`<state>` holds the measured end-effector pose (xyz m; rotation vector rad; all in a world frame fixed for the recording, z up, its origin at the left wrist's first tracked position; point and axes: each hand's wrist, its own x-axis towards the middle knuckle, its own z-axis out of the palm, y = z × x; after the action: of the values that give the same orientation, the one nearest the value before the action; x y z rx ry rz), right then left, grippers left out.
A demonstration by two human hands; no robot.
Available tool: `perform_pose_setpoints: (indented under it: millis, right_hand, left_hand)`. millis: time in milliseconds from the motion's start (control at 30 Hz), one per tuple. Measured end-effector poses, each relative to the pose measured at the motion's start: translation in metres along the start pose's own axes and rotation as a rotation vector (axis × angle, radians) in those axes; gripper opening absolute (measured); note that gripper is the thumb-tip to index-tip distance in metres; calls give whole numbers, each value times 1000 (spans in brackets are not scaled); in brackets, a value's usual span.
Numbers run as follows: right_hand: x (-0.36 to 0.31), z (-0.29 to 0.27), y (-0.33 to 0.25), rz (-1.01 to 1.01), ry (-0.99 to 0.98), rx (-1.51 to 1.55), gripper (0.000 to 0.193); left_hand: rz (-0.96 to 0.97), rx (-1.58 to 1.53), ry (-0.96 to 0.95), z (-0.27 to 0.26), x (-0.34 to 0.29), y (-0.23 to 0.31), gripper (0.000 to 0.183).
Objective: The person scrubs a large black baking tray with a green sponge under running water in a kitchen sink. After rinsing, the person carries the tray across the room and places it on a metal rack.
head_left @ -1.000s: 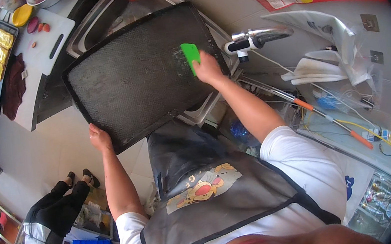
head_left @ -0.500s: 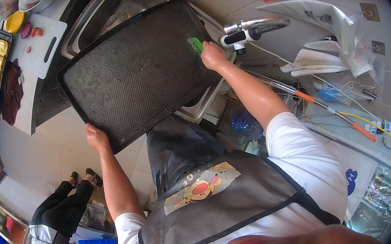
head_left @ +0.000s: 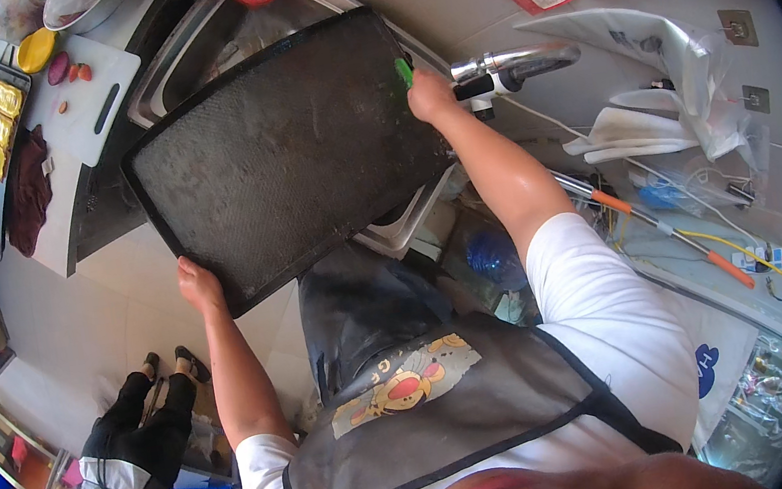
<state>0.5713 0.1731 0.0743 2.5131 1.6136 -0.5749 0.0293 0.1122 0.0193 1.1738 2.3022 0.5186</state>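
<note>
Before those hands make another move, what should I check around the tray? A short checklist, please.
1. Left hand gripping the dark tray: ok, at its near left corner.
2. Right hand holding the green tool: ok.
3. Green tool touching the tray: cannot tell; the hand partly hides it.
4. Tray wholly over the sink: not ok; its near left corner juts past.
5. Room between right hand and tap: cannot tell; they look close.

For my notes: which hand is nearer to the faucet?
Right. The right hand is just left of the faucet; the left hand, farther, grips the left edge of the tray.
</note>
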Motion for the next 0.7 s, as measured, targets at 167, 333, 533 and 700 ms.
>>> perform_pose_setpoints:
  millis: [167,333,533,700]
  right_hand:
    - [-25,-7,-16,-100,-50,26,29]
    - [-59,-18,9,73,8,-3,27]
    - [-88,18,16,-15,-150,-49,27]
    - [-83,11,37,86,19,-12,26]
  left_hand:
    - [-12,10,-7,-3,-3,0,56]
    - [-15,-29,-23,-4,-3,1,58]
    - [-34,-41,-16,0,-1,-5,59]
    - [-33,4,-42,0,-1,-1,59]
